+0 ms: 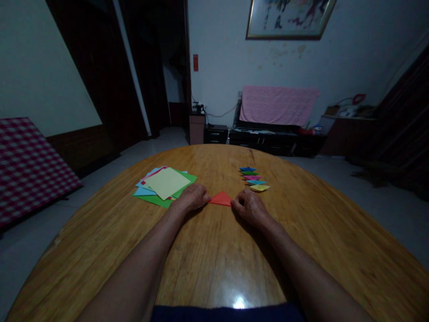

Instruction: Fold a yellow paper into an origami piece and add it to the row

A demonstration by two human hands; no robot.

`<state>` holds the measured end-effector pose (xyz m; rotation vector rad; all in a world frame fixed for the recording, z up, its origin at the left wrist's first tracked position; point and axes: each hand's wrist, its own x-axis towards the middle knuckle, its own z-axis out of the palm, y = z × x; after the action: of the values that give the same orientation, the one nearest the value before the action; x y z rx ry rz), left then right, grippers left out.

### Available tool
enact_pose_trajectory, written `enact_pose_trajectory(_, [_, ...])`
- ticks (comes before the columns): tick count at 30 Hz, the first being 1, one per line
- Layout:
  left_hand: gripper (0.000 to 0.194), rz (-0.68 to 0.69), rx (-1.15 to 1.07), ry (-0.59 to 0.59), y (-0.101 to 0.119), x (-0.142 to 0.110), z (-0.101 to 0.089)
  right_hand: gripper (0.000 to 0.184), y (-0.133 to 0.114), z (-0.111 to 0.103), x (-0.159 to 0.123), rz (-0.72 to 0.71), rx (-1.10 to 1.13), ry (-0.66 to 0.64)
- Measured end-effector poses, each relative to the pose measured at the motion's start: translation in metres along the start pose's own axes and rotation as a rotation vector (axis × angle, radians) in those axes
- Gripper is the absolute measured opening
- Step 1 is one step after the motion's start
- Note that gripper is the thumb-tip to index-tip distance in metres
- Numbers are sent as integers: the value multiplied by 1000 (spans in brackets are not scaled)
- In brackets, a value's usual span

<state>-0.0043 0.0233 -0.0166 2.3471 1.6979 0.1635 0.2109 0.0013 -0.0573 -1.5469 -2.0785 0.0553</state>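
Observation:
A red sheet of paper [221, 199], folded into a triangle with its peak pointing away from me, lies on the wooden table between my hands. My left hand [192, 197] pinches its left corner, fingers curled and pressed together. At the right corner, my right hand [250, 206] grips the paper between thumb and bent fingers. Just beyond my left hand is a loose stack of coloured paper sheets [167, 182], pale yellow on top with green, blue and red edges showing. Past my right hand stands a row of several small folded paper boats [252, 178] in blue, green, pink, light blue and yellow.
The round wooden table [214, 264] fills the foreground, its curved edge running all round. At left stands something covered in red-and-white checked cloth [30, 165]. Across the room, a pink towel [278, 105] drapes over a screen-like shape on a dark cabinet [261, 141].

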Motion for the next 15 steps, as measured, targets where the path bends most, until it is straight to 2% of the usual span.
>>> enact_pose_trajectory(6, [34, -18, 63, -22, 2, 1, 0, 21, -1, -2, 1, 22, -10, -19])
enact_pose_trajectory(15, [34, -18, 44, -13, 1, 0, 0, 20, 0, -4, 1, 46, 14, -20])
